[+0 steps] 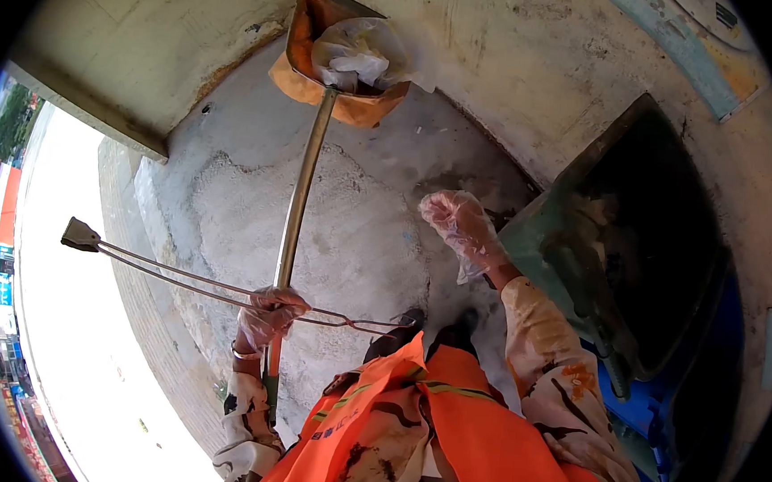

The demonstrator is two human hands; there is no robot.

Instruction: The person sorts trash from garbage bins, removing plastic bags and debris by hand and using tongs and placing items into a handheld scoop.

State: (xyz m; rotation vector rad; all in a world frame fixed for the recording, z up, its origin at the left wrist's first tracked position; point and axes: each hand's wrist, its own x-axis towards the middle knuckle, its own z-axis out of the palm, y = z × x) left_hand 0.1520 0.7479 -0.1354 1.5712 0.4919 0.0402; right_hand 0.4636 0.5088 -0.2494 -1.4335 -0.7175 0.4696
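My left hand (272,314), in a clear plastic glove, is closed around the metal pole (297,208) of a long-handled dustpan and a pair of thin metal tongs (178,273) crossing it. The orange-brown dustpan (359,109) rests at the far end of the pole, against the wall corner. A crumpled translucent plastic bag (359,55) lies inside it. My right hand (463,228), also in a clear glove, is held out over the floor with its fingers curled in. Whether anything is inside those fingers is hidden. Neither the dustpan nor the bag touches it.
A large dark green bin (542,243) stands open at the right, with blue plastic (613,382) beside it. Stained walls (498,52) meet behind the dustpan. Rough concrete (352,212) lies underfoot, and a bright paved strip (84,211) runs outside at left.
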